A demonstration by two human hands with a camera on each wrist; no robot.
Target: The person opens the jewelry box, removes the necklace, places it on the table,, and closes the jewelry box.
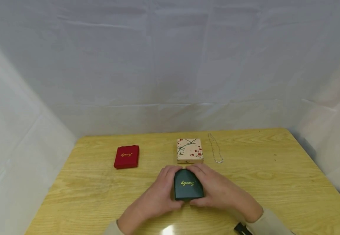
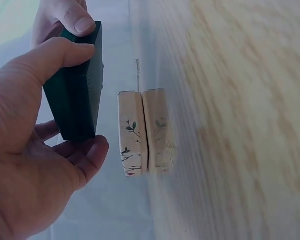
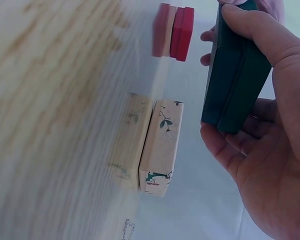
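Observation:
A dark green jewelry box (image 1: pixel 188 187) with gold lettering on its lid is held between both hands, near the middle of the table. My left hand (image 1: pixel 163 192) grips its left side, thumb at the near edge and fingers round the far corner. On the opposite side my right hand (image 1: pixel 217 187) grips it the same way. Both wrist views show the green box (image 2: pixel 75 95) raised off the tabletop, its lid closed. Just beyond the hands lies a cream box (image 1: pixel 189 150) printed with red blossoms and dark branches.
A silver necklace (image 1: pixel 218 160) lies right of the cream box. Farther left sits a red jewelry box (image 1: pixel 127 157) with gold lettering. The wooden table (image 1: pixel 87 192) ends at a white cloth backdrop (image 1: pixel 175 65). A small black object (image 1: pixel 242 229) shows beside the right sleeve.

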